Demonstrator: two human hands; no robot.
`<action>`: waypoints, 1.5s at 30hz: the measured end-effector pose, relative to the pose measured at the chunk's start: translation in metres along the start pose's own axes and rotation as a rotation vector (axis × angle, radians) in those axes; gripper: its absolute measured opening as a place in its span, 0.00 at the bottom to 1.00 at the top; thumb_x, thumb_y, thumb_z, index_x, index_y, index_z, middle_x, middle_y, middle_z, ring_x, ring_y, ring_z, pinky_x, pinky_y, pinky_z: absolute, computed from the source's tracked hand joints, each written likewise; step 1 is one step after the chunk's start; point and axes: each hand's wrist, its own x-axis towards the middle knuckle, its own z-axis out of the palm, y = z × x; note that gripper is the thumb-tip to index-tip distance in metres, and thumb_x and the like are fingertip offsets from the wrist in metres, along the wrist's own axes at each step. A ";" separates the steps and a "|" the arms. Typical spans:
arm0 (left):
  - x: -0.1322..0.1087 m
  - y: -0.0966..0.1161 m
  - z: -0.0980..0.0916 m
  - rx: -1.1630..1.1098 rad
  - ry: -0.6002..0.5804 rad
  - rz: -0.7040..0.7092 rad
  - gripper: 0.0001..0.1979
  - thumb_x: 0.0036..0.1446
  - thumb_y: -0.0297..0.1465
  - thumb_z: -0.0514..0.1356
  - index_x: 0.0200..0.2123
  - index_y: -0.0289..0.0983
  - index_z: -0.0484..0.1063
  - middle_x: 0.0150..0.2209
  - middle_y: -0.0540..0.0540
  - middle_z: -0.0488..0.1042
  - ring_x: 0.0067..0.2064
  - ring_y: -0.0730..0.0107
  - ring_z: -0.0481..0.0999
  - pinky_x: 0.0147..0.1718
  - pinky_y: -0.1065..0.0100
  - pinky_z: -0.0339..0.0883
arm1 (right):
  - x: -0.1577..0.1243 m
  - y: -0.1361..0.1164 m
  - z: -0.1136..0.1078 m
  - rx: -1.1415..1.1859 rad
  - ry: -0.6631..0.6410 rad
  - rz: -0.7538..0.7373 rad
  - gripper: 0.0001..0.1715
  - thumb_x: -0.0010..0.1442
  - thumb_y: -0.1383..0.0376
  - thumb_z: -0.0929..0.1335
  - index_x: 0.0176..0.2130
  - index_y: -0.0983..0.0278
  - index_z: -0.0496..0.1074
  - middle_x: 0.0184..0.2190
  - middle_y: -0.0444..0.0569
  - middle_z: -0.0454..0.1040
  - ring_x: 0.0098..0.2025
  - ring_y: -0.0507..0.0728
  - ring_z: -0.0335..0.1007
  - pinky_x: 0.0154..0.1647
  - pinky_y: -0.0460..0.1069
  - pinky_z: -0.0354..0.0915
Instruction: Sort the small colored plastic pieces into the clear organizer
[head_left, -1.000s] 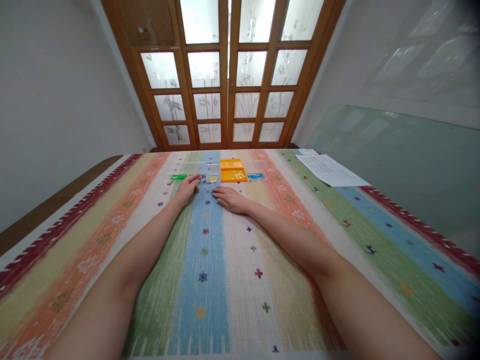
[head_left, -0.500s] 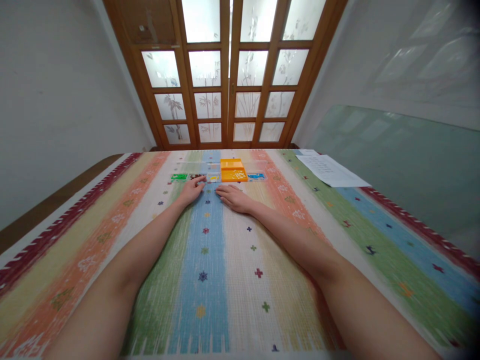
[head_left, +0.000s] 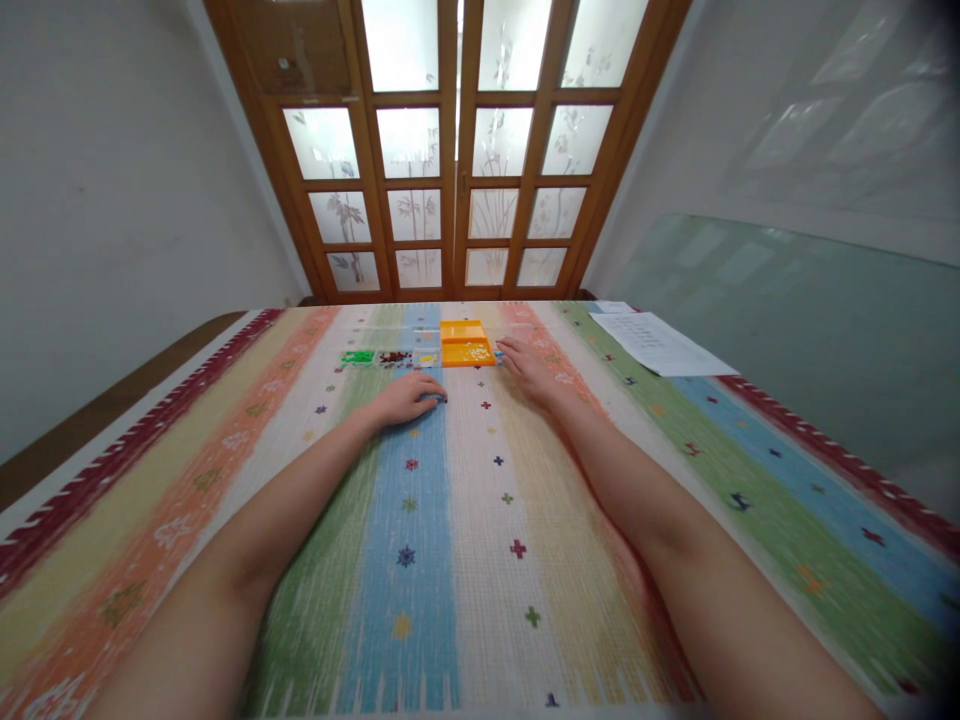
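My left hand (head_left: pixel 411 399) is over the blue stripe of the cloth, thumb and forefinger closed on a small dark piece (head_left: pixel 445 400) that barely shows at the tips. My right hand (head_left: pixel 525 370) reaches to the clear box at the right of the row, covering most of it. A few blue pieces (head_left: pixel 499 354) peek out by its fingertips, which look apart. Between the hands, farther off, lies an open orange case (head_left: pixel 465 329) with small white pieces (head_left: pixel 477 353) in its near half.
Left of the case stand small clear boxes with green pieces (head_left: pixel 358 357), dark brown pieces (head_left: pixel 394 358) and yellow pieces (head_left: pixel 428 359). Printed paper sheets (head_left: pixel 660 345) lie at the right. A striped cloth (head_left: pixel 487 580) covers the table; wood-framed glass doors (head_left: pixel 457 200) stand behind.
My left hand has come back from the brown pieces toward me and slightly right, now with a small dark piece. My right hand has moved right and forward to the blue pieces.
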 end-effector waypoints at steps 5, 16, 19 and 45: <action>-0.002 0.005 0.002 -0.020 -0.029 0.019 0.14 0.62 0.34 0.62 0.50 0.44 0.82 0.52 0.41 0.78 0.55 0.55 0.75 0.61 0.55 0.63 | -0.004 0.015 0.008 -0.031 -0.011 0.055 0.27 0.73 0.58 0.58 0.61 0.64 0.74 0.60 0.57 0.73 0.64 0.63 0.66 0.70 0.61 0.60; 0.002 0.007 0.020 0.135 0.046 0.015 0.09 0.64 0.32 0.60 0.42 0.41 0.80 0.45 0.42 0.76 0.50 0.56 0.74 0.55 0.57 0.65 | -0.002 0.031 0.008 -0.055 0.249 0.306 0.26 0.72 0.58 0.58 0.46 0.66 0.80 0.52 0.62 0.77 0.56 0.67 0.69 0.62 0.63 0.63; 0.002 0.006 0.020 0.130 0.055 0.004 0.08 0.64 0.32 0.59 0.40 0.41 0.79 0.43 0.42 0.76 0.49 0.56 0.74 0.53 0.57 0.66 | -0.002 0.027 0.009 -0.063 0.264 0.301 0.25 0.72 0.58 0.58 0.45 0.66 0.80 0.51 0.62 0.77 0.55 0.67 0.69 0.61 0.62 0.64; -0.001 -0.047 0.000 -0.750 0.762 -0.587 0.12 0.59 0.38 0.64 0.39 0.36 0.71 0.35 0.44 0.80 0.27 0.74 0.75 0.28 0.71 0.70 | -0.002 -0.031 0.015 0.021 0.110 0.118 0.26 0.73 0.54 0.59 0.49 0.62 0.81 0.52 0.58 0.76 0.57 0.65 0.68 0.63 0.63 0.63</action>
